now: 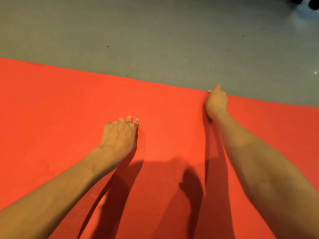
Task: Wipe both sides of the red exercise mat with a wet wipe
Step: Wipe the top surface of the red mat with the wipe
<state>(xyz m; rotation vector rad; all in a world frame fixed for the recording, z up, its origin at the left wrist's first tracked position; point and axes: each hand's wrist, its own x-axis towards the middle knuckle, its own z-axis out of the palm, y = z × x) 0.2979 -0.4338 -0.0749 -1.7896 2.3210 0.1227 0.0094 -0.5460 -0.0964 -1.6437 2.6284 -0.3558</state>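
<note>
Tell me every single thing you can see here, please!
mat: one, red, flat on the floor, fills the lower picture.
floor: one, grey, beyond the mat.
specks: several, dark, scattered on the floor.
dark shape: one, black, top right corner, too cut off to name.
white scrap: one, white, tiny, beside the right hand; maybe the wipe.
left hand: one, rests on the mat.
right hand: one, blurred, at the mat's far edge.

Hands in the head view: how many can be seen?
2. The left hand rests on the middle of the red mat; the right hand is at the mat's far edge, by the grey floor.
</note>
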